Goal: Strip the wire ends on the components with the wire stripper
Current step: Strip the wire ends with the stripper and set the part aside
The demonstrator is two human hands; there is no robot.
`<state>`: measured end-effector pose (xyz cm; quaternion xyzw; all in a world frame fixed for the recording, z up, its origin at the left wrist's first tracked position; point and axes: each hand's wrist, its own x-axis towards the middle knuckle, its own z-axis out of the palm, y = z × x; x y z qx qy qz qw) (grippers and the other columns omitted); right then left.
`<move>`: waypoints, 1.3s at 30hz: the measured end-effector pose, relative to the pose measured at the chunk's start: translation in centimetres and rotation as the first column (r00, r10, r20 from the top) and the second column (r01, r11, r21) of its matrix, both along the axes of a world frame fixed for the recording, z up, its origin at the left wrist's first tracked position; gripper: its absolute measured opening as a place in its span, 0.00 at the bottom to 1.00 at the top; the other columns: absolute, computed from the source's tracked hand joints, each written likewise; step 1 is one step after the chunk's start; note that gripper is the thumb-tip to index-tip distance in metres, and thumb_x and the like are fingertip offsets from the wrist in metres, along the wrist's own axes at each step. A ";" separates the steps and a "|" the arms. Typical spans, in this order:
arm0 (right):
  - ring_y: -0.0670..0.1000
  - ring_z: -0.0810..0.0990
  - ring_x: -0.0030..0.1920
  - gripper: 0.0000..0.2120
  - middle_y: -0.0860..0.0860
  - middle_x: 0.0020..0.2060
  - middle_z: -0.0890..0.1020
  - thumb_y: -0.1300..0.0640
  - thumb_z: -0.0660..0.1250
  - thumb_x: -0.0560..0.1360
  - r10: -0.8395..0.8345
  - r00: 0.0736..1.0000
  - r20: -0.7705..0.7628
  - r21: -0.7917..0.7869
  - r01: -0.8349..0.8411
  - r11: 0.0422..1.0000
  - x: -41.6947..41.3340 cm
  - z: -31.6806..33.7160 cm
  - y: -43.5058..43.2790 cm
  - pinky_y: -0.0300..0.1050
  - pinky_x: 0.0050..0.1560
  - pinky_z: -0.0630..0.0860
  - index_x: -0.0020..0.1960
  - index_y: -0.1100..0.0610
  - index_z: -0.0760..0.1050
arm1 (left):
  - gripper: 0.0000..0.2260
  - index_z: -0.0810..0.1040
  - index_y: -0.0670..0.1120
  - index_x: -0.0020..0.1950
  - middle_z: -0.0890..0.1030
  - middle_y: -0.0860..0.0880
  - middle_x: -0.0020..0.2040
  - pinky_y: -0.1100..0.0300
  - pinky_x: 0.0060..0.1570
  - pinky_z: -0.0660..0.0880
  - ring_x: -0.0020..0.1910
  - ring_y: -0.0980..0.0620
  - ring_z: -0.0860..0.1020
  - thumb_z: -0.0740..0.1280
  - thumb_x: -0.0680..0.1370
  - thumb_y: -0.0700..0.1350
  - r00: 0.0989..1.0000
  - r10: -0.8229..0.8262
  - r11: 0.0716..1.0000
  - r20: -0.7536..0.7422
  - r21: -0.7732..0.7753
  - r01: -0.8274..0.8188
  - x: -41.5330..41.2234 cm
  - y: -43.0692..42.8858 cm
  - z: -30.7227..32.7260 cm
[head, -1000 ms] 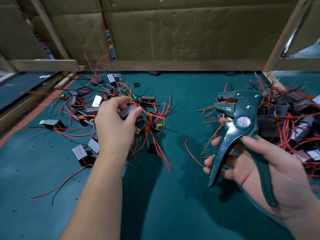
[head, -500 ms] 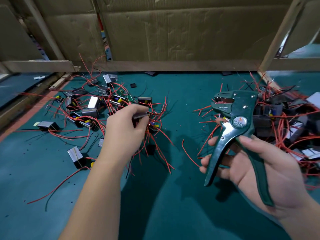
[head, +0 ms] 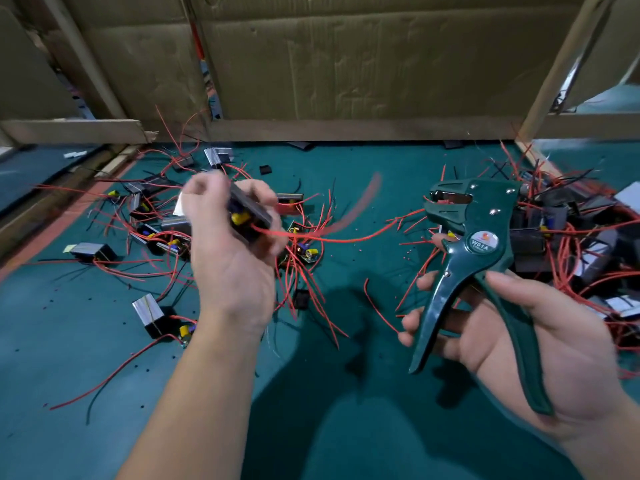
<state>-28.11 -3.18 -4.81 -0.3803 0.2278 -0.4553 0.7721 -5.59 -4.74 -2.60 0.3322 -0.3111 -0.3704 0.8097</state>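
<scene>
My left hand holds a small dark component with a yellow part, lifted above the left pile and blurred by motion. Its red wire trails rightward toward the stripper's jaws. My right hand grips the dark green wire stripper by its spread handles, jaws pointing up and left. The jaws hold nothing. The wire's end stops a short way left of the stripper head.
A pile of components with red and black wires lies at the left on the green mat. A second, denser pile sits at the right. Cardboard walls and wooden rails close the back and sides.
My left hand has picked a component out of the left pile, lifted it and turned it, so its red wire swings toward the stripper. The right hand with the stripper has hardly moved.
</scene>
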 end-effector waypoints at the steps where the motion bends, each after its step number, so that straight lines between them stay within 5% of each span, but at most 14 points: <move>1: 0.66 0.80 0.40 0.39 0.64 0.46 0.79 0.51 0.76 0.60 -0.028 1.000 0.008 0.001 0.028 1.000 0.1 0.0 -0.1 0.64 0.44 0.77 0.64 0.68 0.68 | 0.07 0.62 0.46 0.51 0.76 0.50 0.33 0.65 0.22 0.60 0.23 0.53 0.65 0.55 0.82 0.49 0.998 -0.061 0.997 -0.013 0.039 0.062 -0.4 -0.1 0.0; 4: 0.67 0.80 0.39 0.44 0.65 0.45 0.78 0.52 0.80 0.53 0.001 1.000 0.010 0.033 -0.001 0.999 0.4 0.3 -0.1 0.65 0.41 0.78 0.61 0.70 0.67 | 0.07 0.67 0.48 0.46 0.79 0.51 0.33 0.66 0.20 0.63 0.21 0.54 0.67 0.55 0.82 0.49 0.976 -0.207 0.965 0.063 0.176 0.193 -1.3 0.0 -0.2; 11: 0.68 0.79 0.38 0.40 0.67 0.47 0.78 0.54 0.80 0.53 0.078 0.997 0.022 0.130 -0.081 0.988 0.5 0.6 -0.1 0.65 0.40 0.77 0.59 0.70 0.72 | 0.09 0.74 0.48 0.47 0.76 0.51 0.30 0.59 0.26 0.77 0.36 0.49 0.83 0.56 0.81 0.46 0.891 -0.452 0.834 0.038 0.372 0.407 -2.1 0.3 -0.5; 18: 0.67 0.81 0.41 0.37 0.65 0.49 0.80 0.54 0.78 0.57 0.219 0.972 0.086 0.149 -0.230 0.962 0.1 1.1 0.0 0.62 0.43 0.79 0.65 0.61 0.75 | 0.10 0.74 0.50 0.42 0.72 0.53 0.28 0.67 0.23 0.63 0.24 0.54 0.71 0.57 0.80 0.45 0.859 -0.475 0.806 0.188 0.485 0.340 -2.1 0.2 -0.7; 21: 0.68 0.79 0.43 0.32 0.67 0.51 0.78 0.56 0.77 0.61 0.281 0.948 0.148 0.137 -0.302 0.943 0.1 1.2 0.1 0.61 0.42 0.78 0.62 0.66 0.74 | 0.05 0.75 0.51 0.44 0.73 0.53 0.30 0.67 0.23 0.63 0.26 0.55 0.72 0.61 0.76 0.49 0.848 -0.521 0.776 0.095 0.466 0.424 -2.3 0.2 -0.6; 26: 0.67 0.80 0.41 0.36 0.66 0.48 0.79 0.55 0.77 0.60 0.208 0.970 0.123 0.118 -0.222 0.968 0.3 1.1 0.2 0.63 0.42 0.78 0.65 0.65 0.72 | 0.22 0.74 0.47 0.55 0.75 0.48 0.41 0.62 0.33 0.75 0.34 0.52 0.77 0.58 0.61 0.37 0.801 -0.572 0.757 -0.175 0.261 0.598 -1.6 0.3 -0.6; 31: 0.66 0.80 0.41 0.41 0.64 0.49 0.79 0.55 0.76 0.59 0.143 0.981 0.130 0.093 -0.156 0.983 0.1 0.9 -0.2 0.62 0.43 0.78 0.69 0.64 0.68 | 0.29 0.75 0.46 0.58 0.76 0.47 0.45 0.60 0.39 0.79 0.36 0.53 0.80 0.50 0.67 0.22 0.831 -0.548 0.794 -0.098 0.250 0.553 -1.8 0.1 -0.7; 39: 0.66 0.80 0.41 0.42 0.65 0.49 0.78 0.55 0.77 0.58 0.128 0.984 0.125 0.080 -0.138 0.987 0.1 1.0 -0.1 0.61 0.42 0.78 0.69 0.65 0.67 | 0.36 0.72 0.50 0.62 0.74 0.49 0.45 0.66 0.38 0.76 0.37 0.56 0.77 0.68 0.60 0.23 0.842 -0.531 0.826 0.095 0.279 0.490 -2.0 0.4 -1.1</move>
